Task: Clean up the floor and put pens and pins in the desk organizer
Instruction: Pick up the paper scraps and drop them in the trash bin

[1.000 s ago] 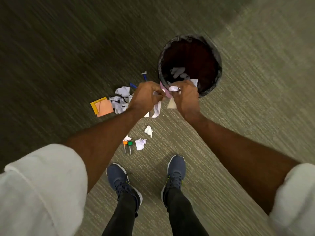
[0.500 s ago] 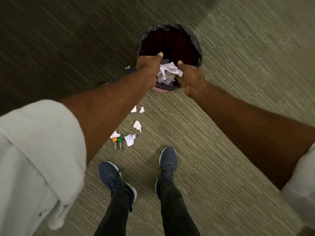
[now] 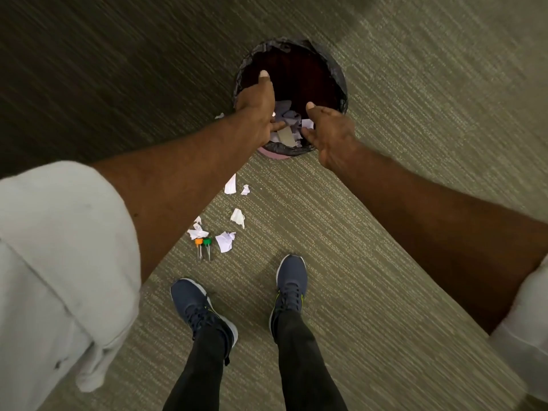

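A round waste bin (image 3: 338, 75) with a black liner stands on the carpet ahead of me. Both hands hover over its near rim. My left hand (image 3: 256, 109) is open with the thumb pointing away, and my right hand (image 3: 327, 132) is open too. Crumpled paper scraps (image 3: 289, 123) lie inside the bin between and below them. Several torn white paper pieces (image 3: 237, 217) remain on the floor in front of my feet. Two push pins, one orange (image 3: 198, 244) and one green (image 3: 207, 244), lie side by side beside the scraps.
My two dark blue shoes (image 3: 292, 287) stand on the olive striped carpet just behind the scraps. A darker carpet band (image 3: 118, 69) runs across the upper left. My left forearm hides the floor left of the bin.
Both hands carried a bunch of paper over the bin and opened; the paper now lies inside. The view shifted, and the orange notes and pens are now out of sight.
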### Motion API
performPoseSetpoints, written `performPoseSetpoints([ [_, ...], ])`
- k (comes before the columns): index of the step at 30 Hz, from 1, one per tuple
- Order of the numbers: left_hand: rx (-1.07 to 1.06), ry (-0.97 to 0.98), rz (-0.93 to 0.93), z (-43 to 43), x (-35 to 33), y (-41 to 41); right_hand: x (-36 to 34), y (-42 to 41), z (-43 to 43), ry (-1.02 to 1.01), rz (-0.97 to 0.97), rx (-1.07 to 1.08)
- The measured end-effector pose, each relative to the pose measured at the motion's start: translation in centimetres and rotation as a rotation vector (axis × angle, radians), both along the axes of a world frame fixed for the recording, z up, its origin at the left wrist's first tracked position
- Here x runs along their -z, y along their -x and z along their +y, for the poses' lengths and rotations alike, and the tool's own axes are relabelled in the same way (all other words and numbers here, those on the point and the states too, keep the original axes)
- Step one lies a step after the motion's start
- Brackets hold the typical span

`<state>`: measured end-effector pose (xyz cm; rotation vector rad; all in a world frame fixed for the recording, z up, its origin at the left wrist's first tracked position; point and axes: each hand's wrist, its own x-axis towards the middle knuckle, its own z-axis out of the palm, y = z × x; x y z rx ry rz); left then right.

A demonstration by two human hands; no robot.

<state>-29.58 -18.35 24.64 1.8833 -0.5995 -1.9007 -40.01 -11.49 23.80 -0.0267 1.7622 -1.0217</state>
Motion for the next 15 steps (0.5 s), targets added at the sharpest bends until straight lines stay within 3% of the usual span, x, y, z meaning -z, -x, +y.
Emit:
performPoseSetpoints([
  [5,0.043,0.047,0.012,0.7,0.1,-1.6,0.8,-0.6,0.8,0.025,0.136,-0.144],
  [9,0.092,0.142,-0.092,3.1,2.8,-5.5,2.8,-3.0,3.3,0.074,0.391,-0.461],
  [15,0.173,0.120,-0.296,9.1,10.9,-14.9,6.4,-7.8,8.0,0.080,0.572,-0.975],
])
